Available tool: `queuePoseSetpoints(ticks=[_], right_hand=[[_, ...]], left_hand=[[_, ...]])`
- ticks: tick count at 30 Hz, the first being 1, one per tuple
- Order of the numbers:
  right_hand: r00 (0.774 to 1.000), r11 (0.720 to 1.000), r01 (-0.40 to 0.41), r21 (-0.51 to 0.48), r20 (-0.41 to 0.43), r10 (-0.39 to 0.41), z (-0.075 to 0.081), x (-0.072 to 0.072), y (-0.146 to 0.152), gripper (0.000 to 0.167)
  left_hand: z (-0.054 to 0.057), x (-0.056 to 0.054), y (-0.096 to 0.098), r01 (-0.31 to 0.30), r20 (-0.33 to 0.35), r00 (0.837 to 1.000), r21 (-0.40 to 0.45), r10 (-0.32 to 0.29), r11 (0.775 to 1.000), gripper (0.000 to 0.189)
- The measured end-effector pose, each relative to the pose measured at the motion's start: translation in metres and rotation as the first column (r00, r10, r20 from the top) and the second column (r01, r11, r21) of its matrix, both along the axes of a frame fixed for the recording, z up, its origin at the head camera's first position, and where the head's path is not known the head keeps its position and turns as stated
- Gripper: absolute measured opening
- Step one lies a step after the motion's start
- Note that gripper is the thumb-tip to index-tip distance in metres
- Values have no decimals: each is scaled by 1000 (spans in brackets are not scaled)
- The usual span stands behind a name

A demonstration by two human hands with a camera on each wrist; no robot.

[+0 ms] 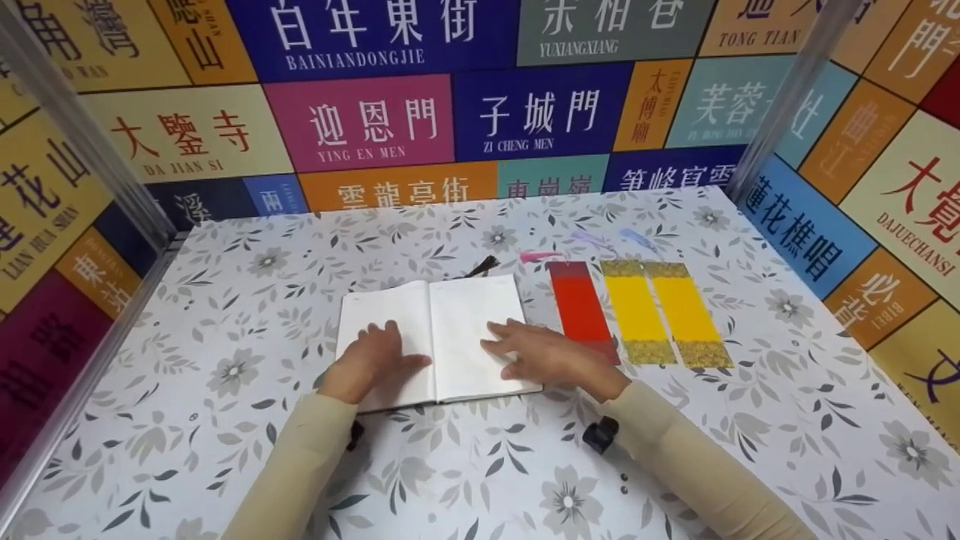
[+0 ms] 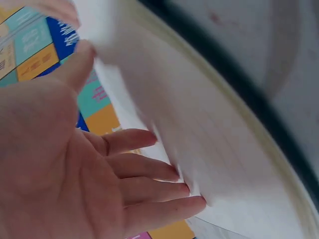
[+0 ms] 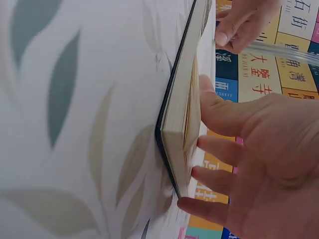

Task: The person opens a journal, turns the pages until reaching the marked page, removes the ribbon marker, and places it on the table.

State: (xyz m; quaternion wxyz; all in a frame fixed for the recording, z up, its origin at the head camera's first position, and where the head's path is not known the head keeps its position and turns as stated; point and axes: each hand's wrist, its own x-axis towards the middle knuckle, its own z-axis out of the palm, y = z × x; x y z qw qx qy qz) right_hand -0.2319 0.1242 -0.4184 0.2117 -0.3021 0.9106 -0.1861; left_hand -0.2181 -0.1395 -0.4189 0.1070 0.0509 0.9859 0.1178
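An open notebook (image 1: pixel 472 315) with blank white pages and a dark cover lies flat on the table. My left hand (image 1: pixel 375 356) rests on its left page, fingers spread and fairly straight, fingertips touching the paper. On the right page lies my right hand (image 1: pixel 544 352), its fingertips pressing near the outer edge. In the right wrist view the thick page block (image 3: pixel 179 109) shows under the fingers, and neither hand pinches anything. Beyond the notebook's top edge pokes a dark tassel (image 1: pixel 484 265).
Right of the notebook lie a red bookmark-like strip (image 1: pixel 581 304) and two yellow strips with gold ends, the nearer yellow strip (image 1: pixel 636 307) beside the other (image 1: pixel 686 307). Pink, lilac and blue tassels lie at their tops. The floral tablecloth (image 1: pixel 225 435) meets panelled walls behind and at both sides.
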Motion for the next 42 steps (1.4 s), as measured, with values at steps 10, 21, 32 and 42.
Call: queuePoseSetpoints(ticks=[10, 21, 32, 42], right_hand=[[992, 992, -125, 31, 11, 124, -1, 5, 15, 67], [998, 984, -61, 169, -4, 62, 5, 13, 2, 78], [983, 970, -184, 157, 52, 177, 19, 2, 9, 59], [998, 994, -32, -100, -59, 26, 7, -2, 14, 54]], left_hand=[[4, -6, -12, 221, 190, 941, 279, -279, 935, 71], [7, -8, -17, 255, 302, 904, 188, -303, 949, 63], [5, -10, -18, 249, 304, 904, 197, -301, 948, 65], [4, -12, -19, 302, 278, 895, 199, -349, 932, 65]])
